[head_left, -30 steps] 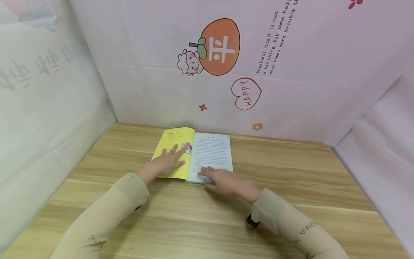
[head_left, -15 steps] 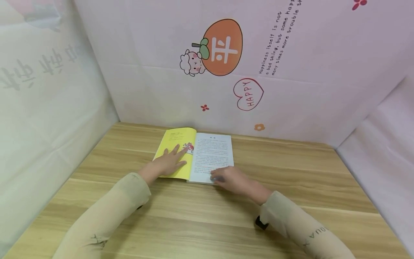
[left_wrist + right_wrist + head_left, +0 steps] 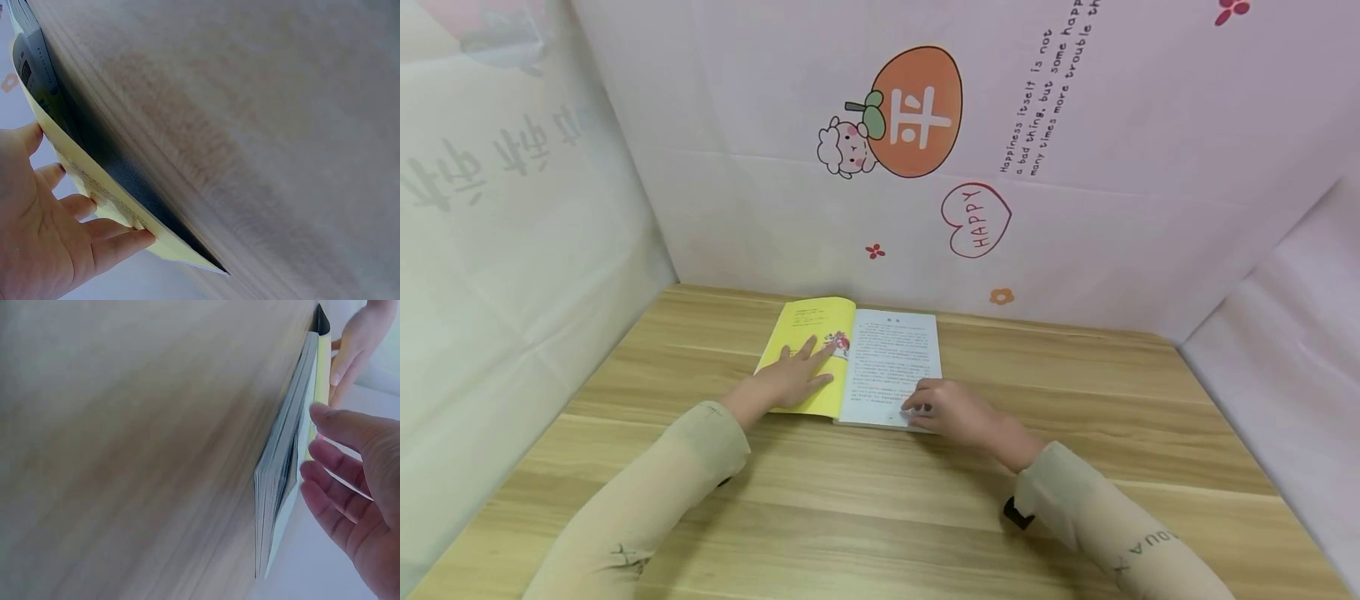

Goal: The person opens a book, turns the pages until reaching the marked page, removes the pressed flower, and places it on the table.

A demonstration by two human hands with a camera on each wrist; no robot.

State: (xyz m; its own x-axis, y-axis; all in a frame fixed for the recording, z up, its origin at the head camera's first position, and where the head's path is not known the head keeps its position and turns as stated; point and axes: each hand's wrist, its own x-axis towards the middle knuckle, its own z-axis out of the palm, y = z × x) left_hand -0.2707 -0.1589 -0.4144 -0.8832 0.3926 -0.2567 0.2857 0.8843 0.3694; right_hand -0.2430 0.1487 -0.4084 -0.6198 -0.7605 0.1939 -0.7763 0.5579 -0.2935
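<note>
An open book (image 3: 891, 350) lies on the table, its left side a yellow page (image 3: 812, 396) with a small red picture and its right side a white page of print. My left hand (image 3: 784, 379) rests on the yellow page with fingers spread; the left wrist view shows its fingertips along that yellow sheet (image 3: 103, 181), which stands bowed up from the table. Over the lower right corner of the white page is my right hand (image 3: 958, 412), fingers loosely bent. In the right wrist view its fingertips are right at the page, and some upper sheets (image 3: 284, 515) gape from the page block.
The wood-grain table (image 3: 850, 517) runs up to a printed cloth backdrop (image 3: 737, 217) just behind the book. Pale cloth walls (image 3: 1285, 308) stand at both sides. A black band (image 3: 1019, 512) shows at the right wrist.
My right hand has slid rightward across the white page to its lower right corner, its fingers bending more. The left hand keeps its place on the yellow page.
</note>
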